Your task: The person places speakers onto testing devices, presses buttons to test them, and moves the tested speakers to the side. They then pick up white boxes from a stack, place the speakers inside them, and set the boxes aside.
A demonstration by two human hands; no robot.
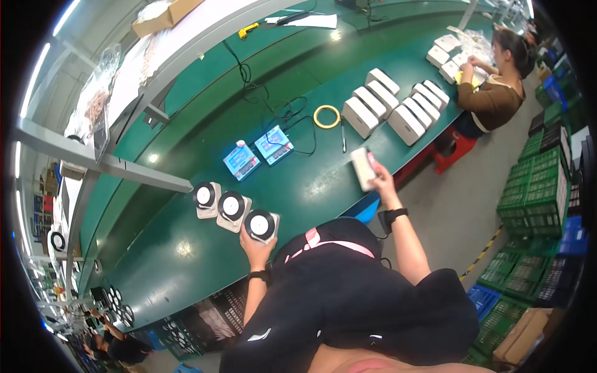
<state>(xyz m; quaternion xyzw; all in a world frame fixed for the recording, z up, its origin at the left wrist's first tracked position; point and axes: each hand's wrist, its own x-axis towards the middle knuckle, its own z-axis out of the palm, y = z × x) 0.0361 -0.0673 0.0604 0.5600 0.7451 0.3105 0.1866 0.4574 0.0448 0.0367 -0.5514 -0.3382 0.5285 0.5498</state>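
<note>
My left hand (256, 247) is closed around the near edge of a small white record-player-shaped device (261, 225) with a black disc and white centre. Two matching devices (232, 204) lie face up beside it to the left, in a row on the green table. Farther right, my right hand (384, 184) grips a white box-shaped unit (362, 169), held tilted above the table's near edge. Whatever is on that unit's far face is hidden from me.
Several white units (407, 124) stand in rows at the right. Two blue-screened instruments (273, 145) with black cables, a yellow tape ring (326, 117) and a pen (344, 135) lie mid-table. A co-worker (494, 93) sits at the far right. Green crates (535, 193) are stacked beyond the aisle.
</note>
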